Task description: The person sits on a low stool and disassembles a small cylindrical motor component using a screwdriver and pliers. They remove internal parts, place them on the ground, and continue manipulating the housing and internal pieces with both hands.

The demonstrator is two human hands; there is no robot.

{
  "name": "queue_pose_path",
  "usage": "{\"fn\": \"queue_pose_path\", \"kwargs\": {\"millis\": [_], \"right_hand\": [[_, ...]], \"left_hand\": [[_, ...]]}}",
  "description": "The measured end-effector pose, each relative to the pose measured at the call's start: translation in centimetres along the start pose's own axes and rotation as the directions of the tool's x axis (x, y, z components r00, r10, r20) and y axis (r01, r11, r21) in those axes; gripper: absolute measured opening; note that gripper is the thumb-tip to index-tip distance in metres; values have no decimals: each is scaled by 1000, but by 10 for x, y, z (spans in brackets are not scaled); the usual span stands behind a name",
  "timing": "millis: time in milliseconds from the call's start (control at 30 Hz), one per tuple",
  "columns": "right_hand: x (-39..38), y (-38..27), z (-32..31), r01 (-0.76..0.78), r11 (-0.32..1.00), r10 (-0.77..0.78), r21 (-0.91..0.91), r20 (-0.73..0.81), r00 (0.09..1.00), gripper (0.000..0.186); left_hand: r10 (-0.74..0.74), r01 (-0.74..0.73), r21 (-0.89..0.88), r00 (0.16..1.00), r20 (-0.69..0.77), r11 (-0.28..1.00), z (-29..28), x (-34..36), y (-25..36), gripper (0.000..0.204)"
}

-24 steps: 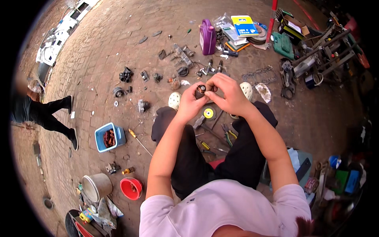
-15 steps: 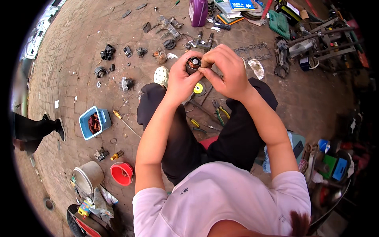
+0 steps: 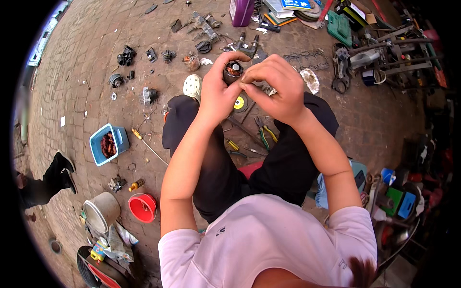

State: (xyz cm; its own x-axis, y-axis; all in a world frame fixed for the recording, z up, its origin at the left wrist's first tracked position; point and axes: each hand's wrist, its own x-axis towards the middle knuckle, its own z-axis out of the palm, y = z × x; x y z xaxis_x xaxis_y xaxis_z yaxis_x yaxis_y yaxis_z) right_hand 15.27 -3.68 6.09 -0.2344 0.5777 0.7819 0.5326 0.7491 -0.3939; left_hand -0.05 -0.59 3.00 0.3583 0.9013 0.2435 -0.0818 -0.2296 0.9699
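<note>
My left hand (image 3: pixel 216 96) is wrapped round a dark cylindrical part (image 3: pixel 234 70) with copper windings and a pale metal centre. My right hand (image 3: pixel 277 93) pinches at the part's right edge, its fingertips against my left thumb; what sits between them is too small to make out. Below them, between my knees, lie a yellow-centred disc (image 3: pixel 238 102), green-and-yellow pliers (image 3: pixel 266 134), a yellow-handled tool (image 3: pixel 233 144) and a long metal bar (image 3: pixel 236 124). A long screwdriver (image 3: pixel 137 134) lies beside my left leg.
Metal parts (image 3: pixel 126 56) scatter ahead. A blue basin (image 3: pixel 98 157), red bucket (image 3: pixel 149 213) and pale bucket (image 3: pixel 113 206) stand left, near another person's dark-clad legs (image 3: pixel 45 189). A purple jug (image 3: pixel 240 12), green case (image 3: pixel 338 29) and piled metal (image 3: pixel 384 57) are ahead and right.
The view has shifted, raising my hands and surroundings in the picture. My hands still grip the cylindrical part, with slightly moved fingers. The other person's legs have moved down along the left.
</note>
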Motion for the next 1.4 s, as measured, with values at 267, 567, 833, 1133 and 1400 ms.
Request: {"fn": "queue_pose_path", "kwargs": {"millis": [267, 567, 833, 1133, 1400], "right_hand": [[1, -3, -1, -212, 973, 216, 90, -36, 976, 19], [-9, -1, -4, -379, 911, 374, 165, 60, 925, 24], [-24, 20, -7, -705, 686, 678, 181, 194, 709, 27], [-250, 82, 89, -953, 254, 935, -166, 296, 197, 29], [-399, 3, 220, -892, 38, 885, -451, 429, -180, 22]], "left_hand": [[-67, 73, -181, 997, 42, 981, -1, 0, -3, 27], [-30, 29, 28, 999, 37, 999, 1, -3, -4, 26], [-232, 229, -263, 972, 21, 937, -51, -6, -1, 47], [-384, 260, -543, 915, -126, 798, -113, -25, -1, 45], [-405, 285, -625, 913, -55, 727, -120, -25, 3, 49]]}}
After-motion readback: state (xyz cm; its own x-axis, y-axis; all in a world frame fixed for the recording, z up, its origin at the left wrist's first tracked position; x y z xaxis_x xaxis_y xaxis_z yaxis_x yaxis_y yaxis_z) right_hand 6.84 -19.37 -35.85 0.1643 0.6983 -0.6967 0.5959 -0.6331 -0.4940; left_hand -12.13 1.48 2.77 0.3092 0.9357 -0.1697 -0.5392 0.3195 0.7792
